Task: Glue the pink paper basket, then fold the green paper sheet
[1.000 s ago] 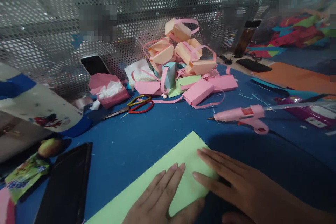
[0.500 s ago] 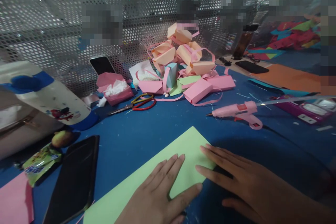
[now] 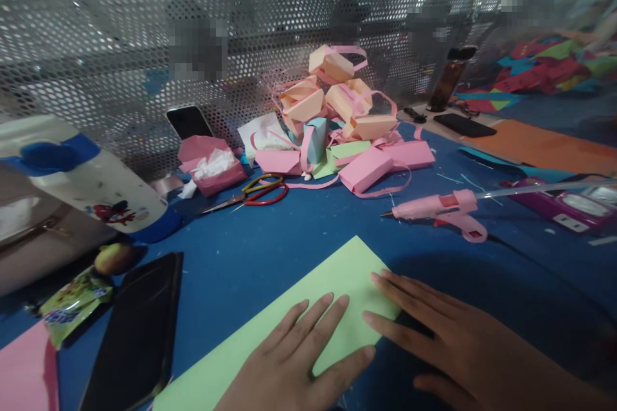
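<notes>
pale green paper sheet (image 3: 344, 270): lying near centre on blue tabletop (image 3: 231, 270) | left hand (image 3: 294, 353): pressing flat on it, fingers slightly spread, no pinch | right hand (image 3: 434, 327): resting fingertips at its right edge, fingers loosely spread | pink plastic glue gun (image 3: 438, 207): lying right | red-and-yellow-handled metal scissors (image 3: 245, 196): lying far left of sheet | pink, peach paper baskets (image 3: 366, 169): piling far side

The paper (image 3: 340, 276) is plain pale green; the table (image 3: 216, 282) is deep blue. Pink colours the glue gun (image 3: 429, 207), around a red patch. The scissors (image 3: 241, 197) have 1 yellow loop and 1 red. White and blue, the bottle (image 3: 96, 189) bears a red-and-blue print. The 4 boxes (image 3: 301, 106) are peach with pink strips. Regular dots pattern the grey wall (image 3: 270, 13). The phone (image 3: 135, 334) is black.
</notes>
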Available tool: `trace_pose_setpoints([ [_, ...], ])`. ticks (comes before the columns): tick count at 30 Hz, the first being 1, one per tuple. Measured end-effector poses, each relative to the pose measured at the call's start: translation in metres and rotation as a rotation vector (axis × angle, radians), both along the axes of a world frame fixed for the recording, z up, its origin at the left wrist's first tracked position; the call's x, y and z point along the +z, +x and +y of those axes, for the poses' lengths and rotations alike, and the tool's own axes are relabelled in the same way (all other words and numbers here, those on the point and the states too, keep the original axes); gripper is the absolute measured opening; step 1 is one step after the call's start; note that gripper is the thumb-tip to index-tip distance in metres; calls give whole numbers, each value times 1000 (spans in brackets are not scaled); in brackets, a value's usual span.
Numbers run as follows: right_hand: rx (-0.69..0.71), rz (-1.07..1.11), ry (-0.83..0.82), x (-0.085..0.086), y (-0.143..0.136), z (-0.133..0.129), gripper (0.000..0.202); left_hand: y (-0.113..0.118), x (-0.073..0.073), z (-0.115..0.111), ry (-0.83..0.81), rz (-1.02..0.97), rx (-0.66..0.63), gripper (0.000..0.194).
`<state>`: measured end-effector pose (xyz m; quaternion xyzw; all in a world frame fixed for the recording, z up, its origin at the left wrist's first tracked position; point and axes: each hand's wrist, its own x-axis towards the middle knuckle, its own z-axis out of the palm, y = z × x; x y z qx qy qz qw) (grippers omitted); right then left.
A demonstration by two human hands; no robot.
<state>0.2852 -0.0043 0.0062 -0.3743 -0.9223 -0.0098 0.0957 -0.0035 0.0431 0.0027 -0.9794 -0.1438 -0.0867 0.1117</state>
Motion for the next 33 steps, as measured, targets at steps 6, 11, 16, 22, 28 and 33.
trace_pose_setpoints([
  [6,-8,22,-14,2,0,2,70,-1,-3,-1,44,-45,22,46],
  [11,-34,2,36,-1,1,1,72,-3,-6,-1,157,-69,10,42],
  [16,-37,23,77,2,1,3,70,-3,-4,-2,127,-79,-3,45],
  [22,136,52,-61,18,-25,14,73,-5,-3,-4,77,-62,1,48],
  [28,131,30,-227,11,-35,9,78,-5,4,-5,67,10,-25,56],
  [33,23,22,-232,4,-20,0,81,-5,-1,-7,9,23,-15,56],
])
